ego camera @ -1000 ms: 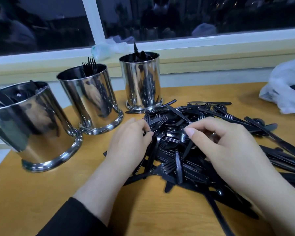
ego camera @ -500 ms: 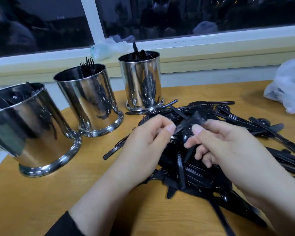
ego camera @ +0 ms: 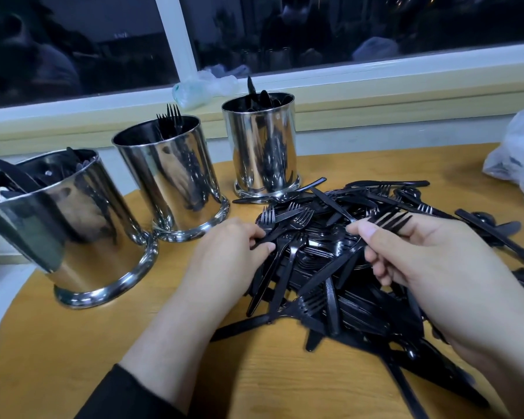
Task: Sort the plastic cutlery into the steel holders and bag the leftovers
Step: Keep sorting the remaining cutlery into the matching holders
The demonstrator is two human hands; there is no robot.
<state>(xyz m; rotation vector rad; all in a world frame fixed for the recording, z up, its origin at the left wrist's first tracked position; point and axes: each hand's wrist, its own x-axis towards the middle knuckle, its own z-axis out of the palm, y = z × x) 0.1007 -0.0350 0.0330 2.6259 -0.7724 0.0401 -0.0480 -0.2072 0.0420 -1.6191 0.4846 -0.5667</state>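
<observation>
A heap of black plastic cutlery [ego camera: 345, 276] lies on the round wooden table [ego camera: 73, 343]. Three steel holders stand at the left: the nearest [ego camera: 73, 237] with knives, the middle one [ego camera: 176, 182] with forks, the far one [ego camera: 263, 146] with spoons. My right hand [ego camera: 430, 267] is shut on black forks [ego camera: 387, 220], tines pointing away from me, above the heap. My left hand [ego camera: 230, 255] pinches the handles of other forks [ego camera: 273, 225] at the heap's left edge.
A white plastic bag [ego camera: 518, 155] lies at the table's far right. A crumpled clear bag [ego camera: 203, 86] sits on the window sill behind the holders. Loose knives and spoons [ego camera: 496, 231] spread to the right of the heap.
My hands have parted: the right one has kept a bunch of forks lifted, the left has dropped back to the heap's left edge and taken hold of more forks.
</observation>
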